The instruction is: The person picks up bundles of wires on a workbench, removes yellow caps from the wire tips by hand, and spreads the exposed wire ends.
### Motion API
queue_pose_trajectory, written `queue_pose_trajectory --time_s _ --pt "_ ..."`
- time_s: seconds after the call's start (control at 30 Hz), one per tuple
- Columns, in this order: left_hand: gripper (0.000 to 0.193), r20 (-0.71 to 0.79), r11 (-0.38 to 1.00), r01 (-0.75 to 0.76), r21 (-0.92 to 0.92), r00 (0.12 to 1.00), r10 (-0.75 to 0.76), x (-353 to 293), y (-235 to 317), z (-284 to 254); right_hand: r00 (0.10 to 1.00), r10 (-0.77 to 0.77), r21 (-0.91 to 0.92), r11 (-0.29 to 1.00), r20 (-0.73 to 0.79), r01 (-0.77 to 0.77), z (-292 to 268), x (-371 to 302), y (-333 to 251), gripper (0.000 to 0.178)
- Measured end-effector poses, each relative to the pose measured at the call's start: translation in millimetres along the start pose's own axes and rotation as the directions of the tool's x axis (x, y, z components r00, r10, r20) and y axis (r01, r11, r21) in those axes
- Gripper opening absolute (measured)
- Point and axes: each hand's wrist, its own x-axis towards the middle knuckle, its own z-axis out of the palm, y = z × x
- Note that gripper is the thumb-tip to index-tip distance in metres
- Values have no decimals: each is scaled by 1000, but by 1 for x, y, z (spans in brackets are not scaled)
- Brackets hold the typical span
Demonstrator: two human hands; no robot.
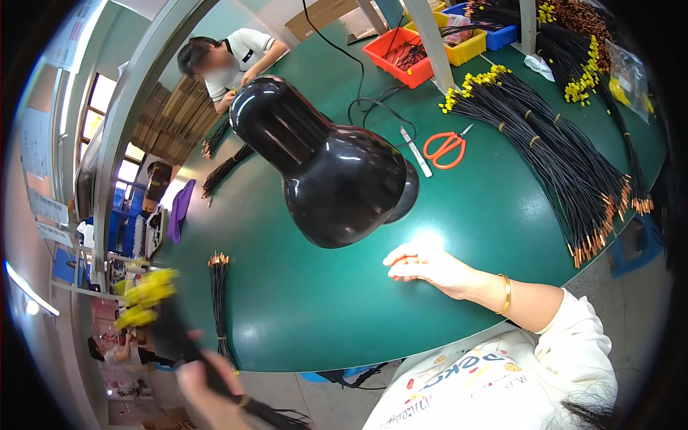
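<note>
Inspecting, we find the left hand [204,387] grasping the black cable bundle [177,333] at eight o'clock, the right hand [428,271] empty at four; we advise holding the yellow ends [147,295] together.

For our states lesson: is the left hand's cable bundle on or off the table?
Off: the left hand holds the cable bundle, blurred, in the air.

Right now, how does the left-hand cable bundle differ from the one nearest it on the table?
The held bundle is in the left hand; the table bundle lies on the green tabletop. Held bundle's far end is yellow; table bundle's is copper-coloured. Both are black cables.
</note>
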Motion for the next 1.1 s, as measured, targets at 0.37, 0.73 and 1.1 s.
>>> queue_pose_trajectory --time_s 0.37,0.73,1.1 --pt "20 646 864 494 97 629 -432 -8 -97 151 995 -72 -42 996 74 75 -3 2 0 59" --pt "21 803 744 665 -66 478 -356 7 -103 190 979 -202 62 977 -11 203 -11 9 -1 52" --pt "21 801 677 733 -72 447 -398 14 -99 192 993 -90 187 977 -76 103 -8 6 -13 46"
